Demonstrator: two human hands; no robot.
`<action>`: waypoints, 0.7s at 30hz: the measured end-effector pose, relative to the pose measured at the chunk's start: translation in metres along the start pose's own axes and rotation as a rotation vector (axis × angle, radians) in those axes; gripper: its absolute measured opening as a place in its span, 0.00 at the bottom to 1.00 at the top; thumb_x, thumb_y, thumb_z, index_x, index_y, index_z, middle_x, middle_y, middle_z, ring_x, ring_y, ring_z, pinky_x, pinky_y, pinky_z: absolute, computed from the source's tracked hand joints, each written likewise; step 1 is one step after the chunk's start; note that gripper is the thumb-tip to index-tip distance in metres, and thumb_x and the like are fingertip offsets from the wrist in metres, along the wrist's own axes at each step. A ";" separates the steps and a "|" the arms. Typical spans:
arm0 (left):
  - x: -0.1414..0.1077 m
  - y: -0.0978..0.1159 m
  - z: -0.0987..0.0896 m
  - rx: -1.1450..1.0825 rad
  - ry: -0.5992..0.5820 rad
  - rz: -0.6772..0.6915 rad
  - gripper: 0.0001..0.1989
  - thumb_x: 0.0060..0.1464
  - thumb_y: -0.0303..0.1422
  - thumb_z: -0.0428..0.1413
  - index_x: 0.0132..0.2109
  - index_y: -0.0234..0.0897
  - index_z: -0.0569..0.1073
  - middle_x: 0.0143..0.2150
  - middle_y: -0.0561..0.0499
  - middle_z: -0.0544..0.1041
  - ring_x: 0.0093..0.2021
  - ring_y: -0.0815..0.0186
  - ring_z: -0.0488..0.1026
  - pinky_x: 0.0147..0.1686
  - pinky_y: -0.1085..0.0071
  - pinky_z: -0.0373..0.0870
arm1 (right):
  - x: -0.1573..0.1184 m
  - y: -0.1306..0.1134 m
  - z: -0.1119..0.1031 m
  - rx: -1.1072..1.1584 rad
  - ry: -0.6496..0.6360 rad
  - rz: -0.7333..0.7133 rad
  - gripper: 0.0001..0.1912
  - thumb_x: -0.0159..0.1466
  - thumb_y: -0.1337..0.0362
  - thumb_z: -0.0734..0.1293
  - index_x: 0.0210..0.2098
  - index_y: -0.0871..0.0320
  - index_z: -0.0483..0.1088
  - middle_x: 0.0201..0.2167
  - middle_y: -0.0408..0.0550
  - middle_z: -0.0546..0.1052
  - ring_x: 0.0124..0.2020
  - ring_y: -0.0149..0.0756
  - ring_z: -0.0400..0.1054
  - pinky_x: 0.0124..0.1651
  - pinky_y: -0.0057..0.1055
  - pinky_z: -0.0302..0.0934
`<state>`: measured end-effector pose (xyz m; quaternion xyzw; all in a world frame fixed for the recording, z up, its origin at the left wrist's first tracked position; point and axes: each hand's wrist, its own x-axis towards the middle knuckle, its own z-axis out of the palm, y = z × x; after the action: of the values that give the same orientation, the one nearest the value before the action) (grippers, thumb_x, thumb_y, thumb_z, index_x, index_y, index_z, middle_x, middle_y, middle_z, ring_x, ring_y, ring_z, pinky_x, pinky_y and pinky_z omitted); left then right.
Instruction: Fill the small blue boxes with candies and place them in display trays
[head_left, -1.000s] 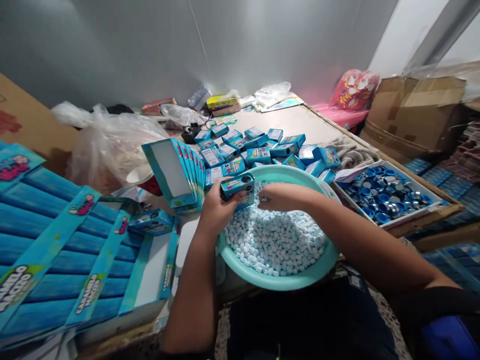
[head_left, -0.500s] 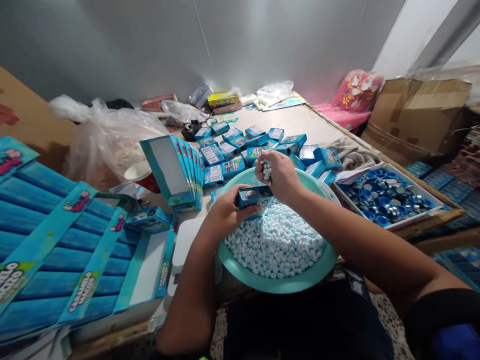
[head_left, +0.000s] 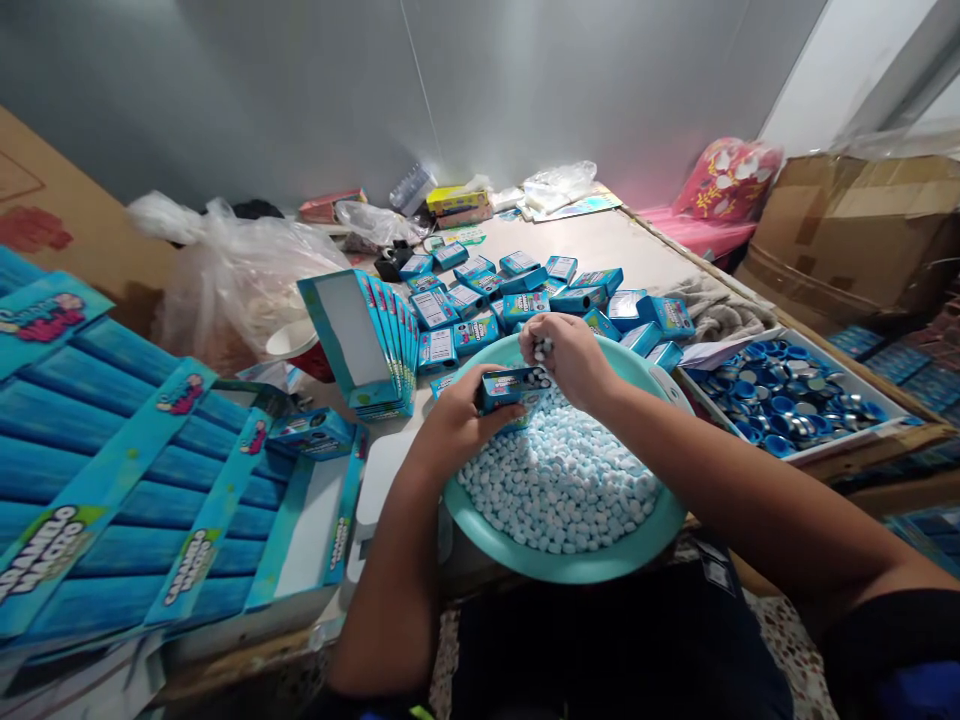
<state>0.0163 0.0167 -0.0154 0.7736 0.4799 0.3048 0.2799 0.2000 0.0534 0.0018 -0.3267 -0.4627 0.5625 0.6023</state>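
My left hand (head_left: 459, 415) is wrapped round a small blue candy box (head_left: 504, 390), tilted over the bowl with its open end facing right. White candies show in that opening. My right hand (head_left: 574, 358) is closed round several white and pale blue candies (head_left: 543, 348), just above the box's open end. Below both hands sits a turquoise bowl (head_left: 555, 568), holding a heap of the same small candies (head_left: 562, 490). Behind it, many small blue boxes (head_left: 525, 306) lie scattered on the table.
Large blue display cartons (head_left: 187, 490) stand at the left, beside folded blue cartons (head_left: 390, 345). A white scale (head_left: 379, 485) is left of the bowl. On the right, a white tray (head_left: 832, 448) holds blue-and-silver caps. A cardboard box (head_left: 847, 220) stands at the far right.
My right hand has lowered towards the box, and candies now show in the box's opening. The whole view has shifted slightly, so things appear further right.
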 end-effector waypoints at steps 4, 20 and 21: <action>0.000 -0.005 0.001 0.014 0.050 0.007 0.26 0.55 0.46 0.66 0.56 0.41 0.74 0.46 0.48 0.81 0.44 0.56 0.79 0.42 0.64 0.75 | 0.007 -0.001 -0.011 -0.183 0.071 0.061 0.09 0.57 0.68 0.61 0.22 0.58 0.68 0.21 0.44 0.68 0.25 0.31 0.61 0.31 0.29 0.55; 0.000 -0.011 0.002 -0.085 0.158 -0.006 0.25 0.52 0.47 0.68 0.53 0.42 0.76 0.43 0.48 0.81 0.41 0.56 0.79 0.40 0.62 0.76 | 0.003 0.000 -0.030 -0.834 -0.212 -0.101 0.07 0.60 0.60 0.75 0.29 0.56 0.81 0.29 0.46 0.79 0.31 0.36 0.69 0.35 0.34 0.62; 0.000 -0.012 0.003 -0.119 0.178 -0.006 0.25 0.52 0.47 0.68 0.53 0.41 0.76 0.43 0.48 0.81 0.42 0.56 0.79 0.41 0.61 0.76 | 0.002 0.001 -0.029 -0.851 -0.187 -0.141 0.07 0.61 0.60 0.75 0.30 0.56 0.81 0.31 0.46 0.79 0.32 0.36 0.70 0.37 0.35 0.62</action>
<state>0.0115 0.0210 -0.0258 0.7239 0.4865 0.3994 0.2824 0.2263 0.0597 -0.0089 -0.4609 -0.7269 0.3066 0.4064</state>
